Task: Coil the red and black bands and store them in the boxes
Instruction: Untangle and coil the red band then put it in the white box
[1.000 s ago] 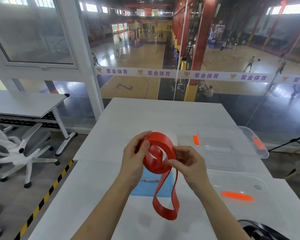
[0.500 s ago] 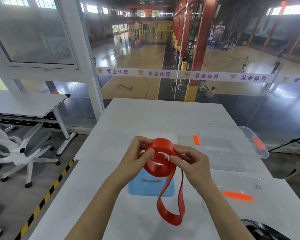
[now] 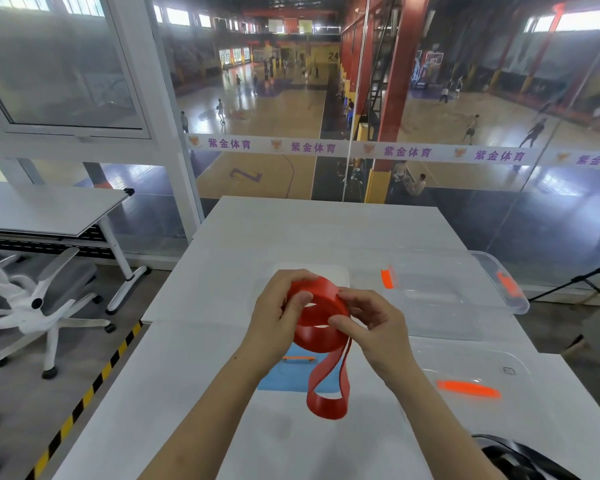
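Both hands hold the red band (image 3: 321, 327) above the white table (image 3: 312, 233). Most of it is wound into a coil, and a short loose loop hangs down below my hands. My left hand (image 3: 279, 317) grips the coil's left side with the thumb on its rim. My right hand (image 3: 371, 323) pinches the right side. The black band (image 3: 520, 460) lies at the bottom right corner, partly out of frame. A clear box (image 3: 465, 292) with orange latches stands behind my right hand. A small blue-lidded box (image 3: 284, 372) sits under my hands, partly hidden.
A clear lid (image 3: 482, 372) with an orange handle lies to the right of my right forearm. A white lid (image 3: 340, 277) lies behind my hands. A white office chair (image 3: 32, 299) and another table (image 3: 49, 209) stand to the left. A glass wall rises beyond the table's far edge.
The coil has grown as more band was wound on. The hanging loop is shorter and has risen. My hands have turned slightly around the coil.
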Tool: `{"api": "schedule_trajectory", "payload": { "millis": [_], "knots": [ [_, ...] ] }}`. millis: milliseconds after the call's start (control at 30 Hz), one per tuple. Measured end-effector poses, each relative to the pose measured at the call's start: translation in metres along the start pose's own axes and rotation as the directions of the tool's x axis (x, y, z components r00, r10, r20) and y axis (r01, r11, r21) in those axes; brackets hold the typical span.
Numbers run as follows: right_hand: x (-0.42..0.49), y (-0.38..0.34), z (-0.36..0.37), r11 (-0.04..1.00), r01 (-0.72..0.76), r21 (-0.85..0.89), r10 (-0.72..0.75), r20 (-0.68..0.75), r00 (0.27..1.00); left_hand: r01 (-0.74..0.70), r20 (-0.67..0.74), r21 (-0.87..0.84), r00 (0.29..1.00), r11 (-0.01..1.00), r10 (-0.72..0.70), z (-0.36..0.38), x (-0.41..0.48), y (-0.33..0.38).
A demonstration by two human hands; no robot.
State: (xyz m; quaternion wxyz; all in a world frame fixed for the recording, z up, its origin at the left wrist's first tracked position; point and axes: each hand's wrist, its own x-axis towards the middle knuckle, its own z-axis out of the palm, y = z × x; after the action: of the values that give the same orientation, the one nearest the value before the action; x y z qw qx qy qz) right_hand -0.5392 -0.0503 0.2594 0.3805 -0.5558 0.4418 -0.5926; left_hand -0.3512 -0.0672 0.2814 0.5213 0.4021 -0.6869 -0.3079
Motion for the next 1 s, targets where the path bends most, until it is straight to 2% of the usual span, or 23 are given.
{"api": "schedule_trajectory", "payload": {
  "millis": [133,233,300,467,633,700,767,900,1000],
  "knots": [
    [-0.003,0.007,0.002,0.999,-0.035,0.033,0.036,-0.021,0.999,0.068,-0.128,-0.125,0.988,0.99,-0.084,0.004,-0.001,0.003],
    [-0.003,0.01,0.004,0.997,-0.064,0.049,0.067,-0.061,0.996,0.093,-0.158,-0.188,0.98,0.978,-0.123,0.006,-0.002,0.003],
    [-0.002,0.009,0.004,0.994,-0.092,0.058,0.097,-0.091,0.991,0.119,-0.102,-0.171,0.985,0.978,-0.137,0.001,-0.002,-0.002],
    [-0.001,0.002,-0.001,0.994,-0.089,0.06,0.095,-0.109,0.989,0.131,0.162,0.02,0.978,0.991,-0.133,-0.016,-0.003,-0.01],
    [0.001,-0.008,-0.005,0.998,-0.052,0.031,0.054,-0.058,0.997,-0.009,0.298,0.253,0.952,0.967,-0.069,-0.012,0.0,-0.008],
    [0.001,-0.009,-0.006,0.998,-0.05,0.026,0.051,-0.048,0.998,-0.051,0.313,0.275,0.949,0.96,-0.039,-0.01,0.002,-0.007],
    [0.002,-0.011,-0.008,0.999,-0.039,0.015,0.039,-0.026,0.999,-0.05,0.282,0.231,0.959,0.972,-0.018,-0.007,0.002,-0.005],
    [0.002,-0.008,-0.012,0.999,-0.031,-0.012,0.031,0.024,0.999,-0.001,0.125,0.082,0.992,0.997,-0.01,0.0,0.002,0.0],
    [-0.003,-0.005,-0.012,0.998,-0.049,0.038,0.048,0.03,0.998,0.097,0.001,-0.072,0.995,0.993,-0.098,-0.001,0.002,0.003]
  ]
}}
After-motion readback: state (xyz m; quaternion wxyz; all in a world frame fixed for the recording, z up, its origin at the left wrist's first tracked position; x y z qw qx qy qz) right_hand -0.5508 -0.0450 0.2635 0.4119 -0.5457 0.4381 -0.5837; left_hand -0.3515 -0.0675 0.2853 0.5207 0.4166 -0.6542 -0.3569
